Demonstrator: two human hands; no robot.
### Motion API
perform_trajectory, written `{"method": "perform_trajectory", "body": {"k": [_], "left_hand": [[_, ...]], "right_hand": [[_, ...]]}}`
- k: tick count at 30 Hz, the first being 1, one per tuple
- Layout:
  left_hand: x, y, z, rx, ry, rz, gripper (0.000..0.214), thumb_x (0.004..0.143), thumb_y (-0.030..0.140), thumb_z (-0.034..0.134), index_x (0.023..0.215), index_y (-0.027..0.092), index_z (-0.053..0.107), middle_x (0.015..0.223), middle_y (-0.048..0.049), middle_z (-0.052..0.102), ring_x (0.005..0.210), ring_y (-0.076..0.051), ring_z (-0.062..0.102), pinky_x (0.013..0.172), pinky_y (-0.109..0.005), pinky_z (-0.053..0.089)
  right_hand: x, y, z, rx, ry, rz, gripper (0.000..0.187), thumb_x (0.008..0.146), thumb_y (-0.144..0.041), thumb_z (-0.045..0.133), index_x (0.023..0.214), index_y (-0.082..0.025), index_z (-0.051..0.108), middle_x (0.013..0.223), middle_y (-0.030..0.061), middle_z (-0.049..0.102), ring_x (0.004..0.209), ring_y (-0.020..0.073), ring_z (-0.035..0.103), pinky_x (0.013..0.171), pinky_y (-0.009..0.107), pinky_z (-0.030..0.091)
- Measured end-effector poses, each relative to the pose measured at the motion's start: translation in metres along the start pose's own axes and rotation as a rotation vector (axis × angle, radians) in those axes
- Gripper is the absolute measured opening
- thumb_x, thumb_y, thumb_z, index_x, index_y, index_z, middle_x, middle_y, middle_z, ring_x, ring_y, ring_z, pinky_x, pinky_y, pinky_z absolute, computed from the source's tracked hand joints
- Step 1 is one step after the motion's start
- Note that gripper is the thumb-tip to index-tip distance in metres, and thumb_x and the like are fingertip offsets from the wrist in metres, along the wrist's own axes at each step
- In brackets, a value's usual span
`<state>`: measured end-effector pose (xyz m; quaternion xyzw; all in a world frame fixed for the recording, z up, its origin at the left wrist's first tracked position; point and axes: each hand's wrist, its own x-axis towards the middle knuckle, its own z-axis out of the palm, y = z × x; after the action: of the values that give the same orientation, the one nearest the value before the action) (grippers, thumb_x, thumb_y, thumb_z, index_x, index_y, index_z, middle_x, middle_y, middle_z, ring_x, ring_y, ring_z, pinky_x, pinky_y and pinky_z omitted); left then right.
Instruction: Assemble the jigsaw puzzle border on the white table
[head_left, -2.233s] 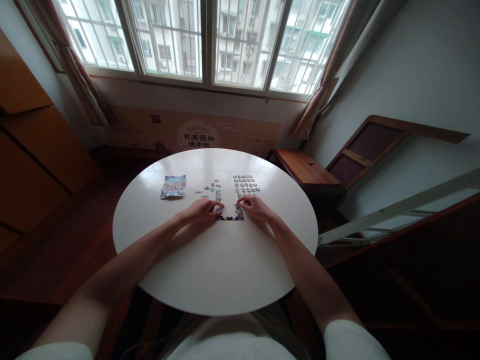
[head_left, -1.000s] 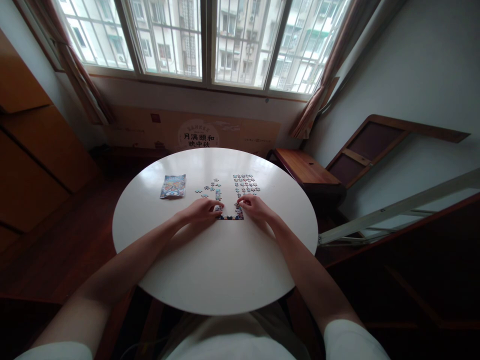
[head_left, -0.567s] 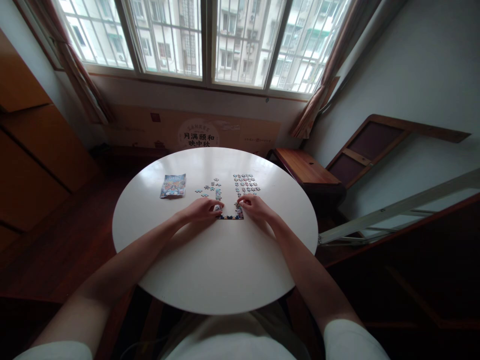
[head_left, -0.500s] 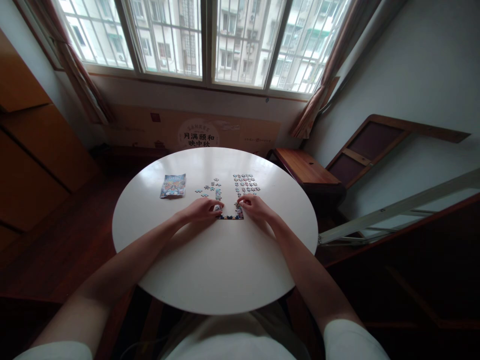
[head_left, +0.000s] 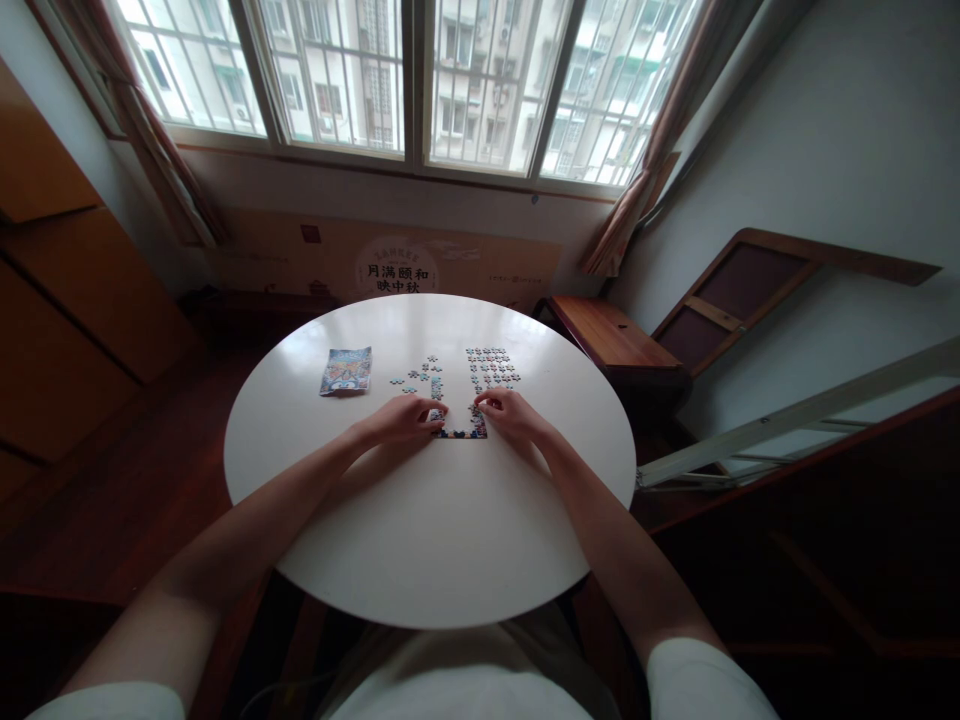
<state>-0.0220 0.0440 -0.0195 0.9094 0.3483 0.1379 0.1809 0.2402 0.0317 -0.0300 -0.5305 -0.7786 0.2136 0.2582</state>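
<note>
White and round, the desk (head_left: 450,530) is occupied near its middle by a partly built jigsaw (head_left: 461,435), whose dark bottom strip and two sides are laid out like a U opening towards the barred window (head_left: 341,80). Its left side is partly covered by the left hand (head_left: 406,417), with thumb and forefinger held a little apart at the pieces; whether one is gripped cannot be told. Its right side is met by the right hand (head_left: 508,412), thumb and fingertips brought close together; whether a piece is pinched there cannot be made out. Loose pieces (head_left: 413,375) are scattered beyond the left hand, while rows of pieces (head_left: 495,368) are set out beyond the right hand. A printed packet (head_left: 346,371) is laid flat further left, well apart from the jigsaw.
</note>
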Motion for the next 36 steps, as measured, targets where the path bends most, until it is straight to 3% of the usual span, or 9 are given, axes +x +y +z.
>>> {"method": "perform_trajectory", "body": {"k": [36], "left_hand": [[0.0004, -0.0003, 0.0008, 0.001, 0.007, 0.005, 0.040, 0.086, 0.044, 0.052, 0.113, 0.020, 0.068, 0.059, 0.0026, 0.058, 0.055, -0.010, 0.050, 0.059, -0.020, 0.033]], "right_hand": [[-0.0002, -0.0019, 0.0007, 0.006, 0.012, -0.002, 0.026, 0.081, -0.026, 0.053, 0.094, -0.015, 0.073, 0.073, 0.0027, 0.061, 0.066, 0.0129, 0.050, 0.065, 0.024, 0.037]]}}
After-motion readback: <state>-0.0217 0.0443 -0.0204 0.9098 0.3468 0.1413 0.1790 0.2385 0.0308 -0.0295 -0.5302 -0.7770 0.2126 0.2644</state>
